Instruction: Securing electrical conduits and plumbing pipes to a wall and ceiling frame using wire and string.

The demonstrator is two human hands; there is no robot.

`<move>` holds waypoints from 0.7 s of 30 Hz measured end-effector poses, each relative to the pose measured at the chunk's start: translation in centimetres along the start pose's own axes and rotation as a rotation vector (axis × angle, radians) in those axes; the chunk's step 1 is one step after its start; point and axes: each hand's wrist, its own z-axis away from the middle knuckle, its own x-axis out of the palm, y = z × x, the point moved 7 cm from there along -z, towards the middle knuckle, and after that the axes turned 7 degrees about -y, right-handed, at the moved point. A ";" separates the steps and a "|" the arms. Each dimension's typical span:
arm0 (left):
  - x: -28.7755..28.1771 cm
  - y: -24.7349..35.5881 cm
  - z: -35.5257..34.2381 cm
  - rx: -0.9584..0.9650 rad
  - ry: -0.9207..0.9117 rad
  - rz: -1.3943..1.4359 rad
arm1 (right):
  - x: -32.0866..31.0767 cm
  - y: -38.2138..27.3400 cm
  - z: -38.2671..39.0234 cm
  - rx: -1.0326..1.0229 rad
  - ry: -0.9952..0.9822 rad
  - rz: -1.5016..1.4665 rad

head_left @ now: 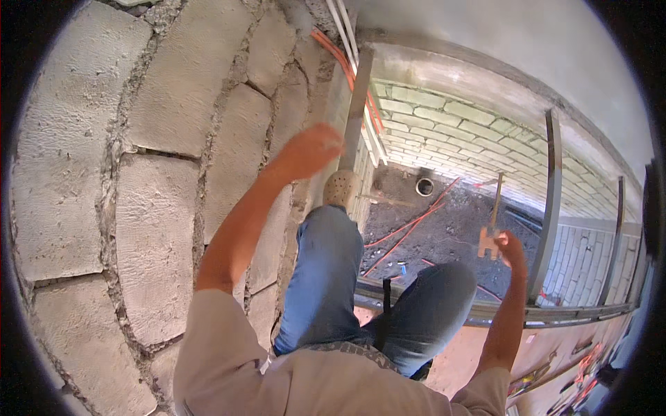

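Observation:
My left hand (313, 150) is raised beside the upright metal post (356, 104), close to the block wall (163, 236). Its fingers look curled in, but blur hides what they may hold, and I cannot tell if it touches the post. Low on the right, my right hand (512, 251) grips a tan notched tool (489, 244) with a thin stick-like shaft (498, 197) pointing up; its exact kind is unclear. Below the left hand, my foot in a tan perforated clog (341, 187) rests by the post's base. My knees (444, 301) are bent in blue jeans.
Far below lies a dirt floor (458, 229) with orange conduits (409, 232) and a round pipe opening (424, 186). A metal rail (590, 315) runs beside me, joined to another upright post (551, 173). Scattered tools and orange cords (583, 367) lie at lower right.

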 end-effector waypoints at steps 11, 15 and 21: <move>-17.1 -2.3 -11.6 0.402 0.284 1.398 | -1.4 -40.9 -7.7 -0.555 0.073 -0.347; -5.7 0.8 -11.1 0.236 0.202 0.358 | -7.0 -54.6 -4.7 -0.738 -0.319 -1.081; 4.0 -3.3 -11.3 0.264 0.312 0.577 | 3.3 -63.0 -2.1 -1.205 -0.450 -0.637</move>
